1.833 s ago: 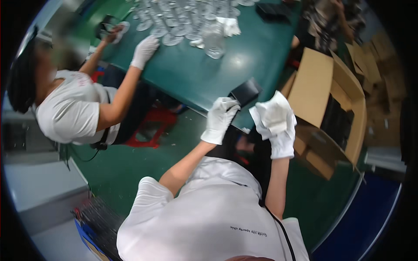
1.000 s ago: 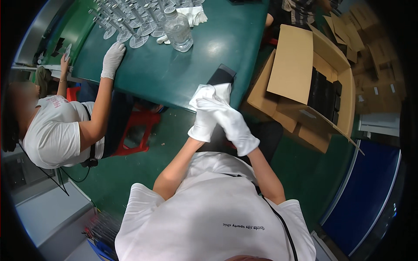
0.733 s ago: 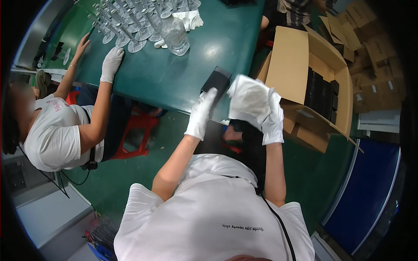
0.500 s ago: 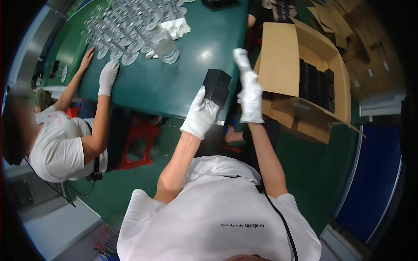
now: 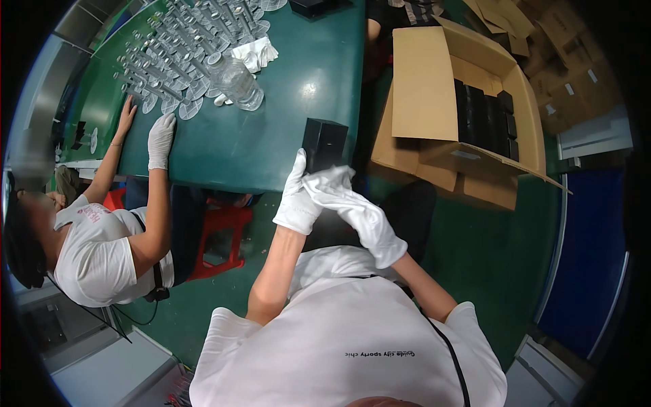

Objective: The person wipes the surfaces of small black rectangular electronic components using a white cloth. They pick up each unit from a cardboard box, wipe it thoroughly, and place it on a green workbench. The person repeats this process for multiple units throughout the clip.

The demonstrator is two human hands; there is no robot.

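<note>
A black box (image 5: 325, 141) stands out over the green table's near right corner, its lower end covered by my hands. My left hand (image 5: 298, 201), in a white glove, is closed around the box's near left side, thumb up along its edge. From the right, my white-gloved right hand (image 5: 366, 220) reaches across to the near end of the same box. Its fingers are smeared by motion, and I cannot tell whether the crumpled white at their tips (image 5: 332, 180) is glove or a cloth.
An open carton (image 5: 420, 88) holding several black boxes (image 5: 483, 119) stands right of the green table (image 5: 285, 136). Many clear stemmed pieces (image 5: 183, 61), a clear glass vessel (image 5: 237, 85) and a white cloth (image 5: 256, 54) are at the far left. A co-worker's gloved hand (image 5: 162, 139) rests on the table edge.
My right hand has swung left and nearer, from beside the table edge to the box's near end. The box, in my left hand, has shifted slightly left in view.
</note>
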